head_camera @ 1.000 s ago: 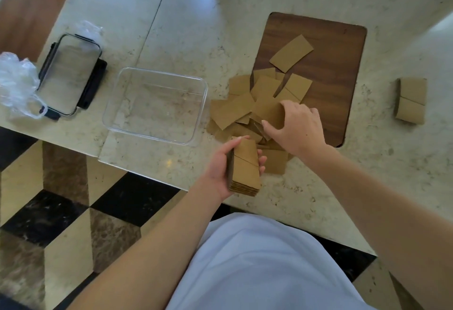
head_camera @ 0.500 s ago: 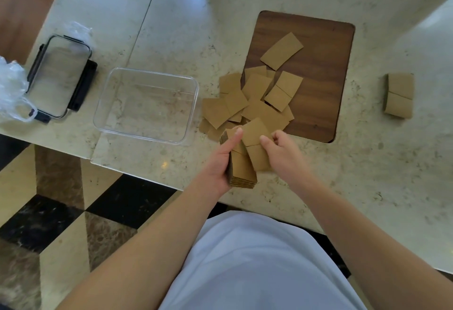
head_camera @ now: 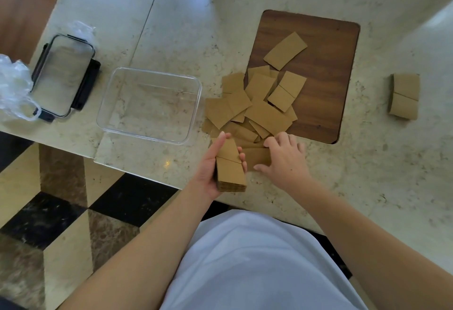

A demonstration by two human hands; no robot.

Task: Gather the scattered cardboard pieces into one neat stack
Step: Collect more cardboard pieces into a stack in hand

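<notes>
A stack of brown cardboard pieces (head_camera: 230, 168) stands up from the table's front edge, and my left hand (head_camera: 208, 174) grips it with the thumb along its left side. My right hand (head_camera: 285, 158) rests just right of it, fingers spread over a loose cardboard piece (head_camera: 255, 156) lying flat on the table. Behind both hands several scattered pieces (head_camera: 264, 113) overlap in a heap, partly on a dark wooden board (head_camera: 326, 69). One piece (head_camera: 285, 51) lies alone higher on the board. A second small stack (head_camera: 404, 96) sits apart at the right.
A clear plastic container (head_camera: 198, 103) stands left of the heap. Its lid (head_camera: 63, 74) and a crumpled plastic bag (head_camera: 14, 84) lie further left. Another wooden board (head_camera: 27, 8) is at the far left corner. The table edge runs just below my hands.
My right hand laid a piece on the held stack, then moved right and down onto a loose piece on the table. The left hand kept the stack in place.
</notes>
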